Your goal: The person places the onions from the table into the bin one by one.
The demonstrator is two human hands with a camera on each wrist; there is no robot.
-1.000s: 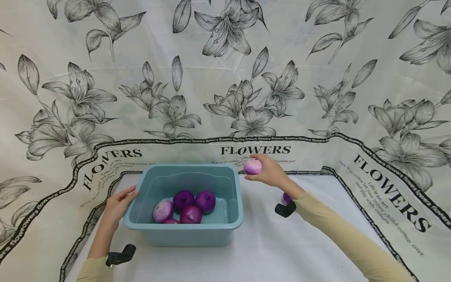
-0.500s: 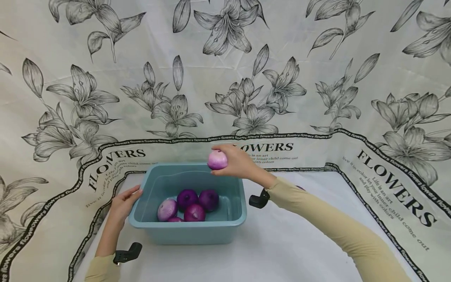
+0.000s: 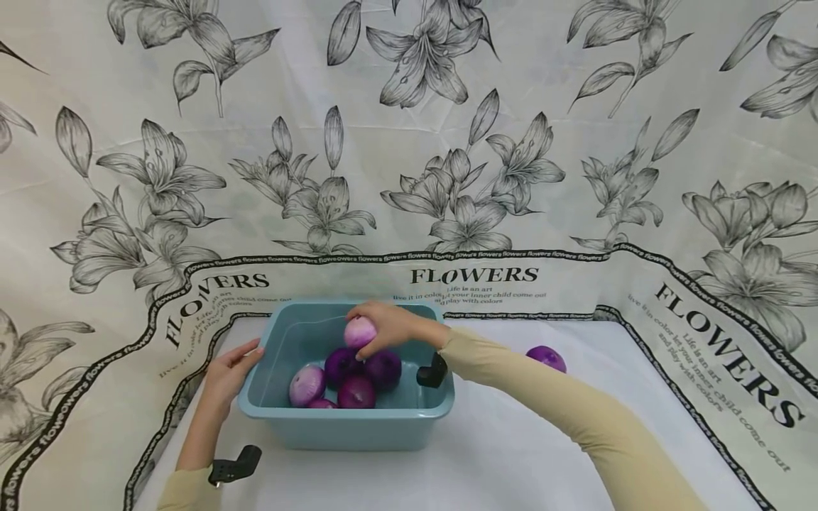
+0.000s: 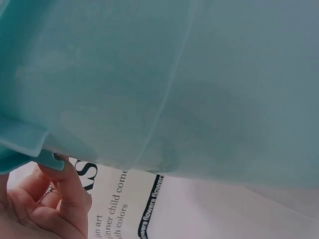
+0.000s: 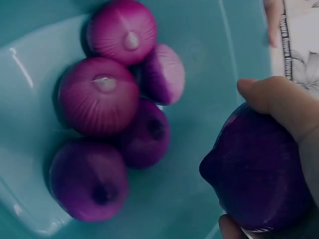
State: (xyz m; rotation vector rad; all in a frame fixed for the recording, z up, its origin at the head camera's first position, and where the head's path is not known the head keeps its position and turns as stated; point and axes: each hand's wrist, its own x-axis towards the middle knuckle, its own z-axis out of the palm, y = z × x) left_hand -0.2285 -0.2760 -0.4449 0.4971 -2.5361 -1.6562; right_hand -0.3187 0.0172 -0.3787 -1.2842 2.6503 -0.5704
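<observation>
My right hand (image 3: 388,328) holds a pale purple onion (image 3: 359,332) over the inside of a blue plastic basin (image 3: 345,431). From the right wrist, that held onion (image 5: 259,169) looks dark, with thumb and fingers around it. Several other onions lie together on the basin floor, among them a two-toned one (image 3: 307,385), a reddish one (image 3: 356,392) and a dark purple one (image 3: 383,369). At the basin's left side my left hand (image 3: 225,372) grips the rim. Up close, its fingers (image 4: 72,191) curl under the rim's edge.
Another purple onion (image 3: 547,358) lies on the white tablecloth (image 3: 511,440) right of the basin, partly behind my right sleeve. A flower-printed cloth (image 3: 396,156) hangs behind and around the table.
My right hand has carried the onion leftward from beyond the basin's right rim, then lowered it inside. The onion on the tablecloth shows more now. The left hand stays on the rim.
</observation>
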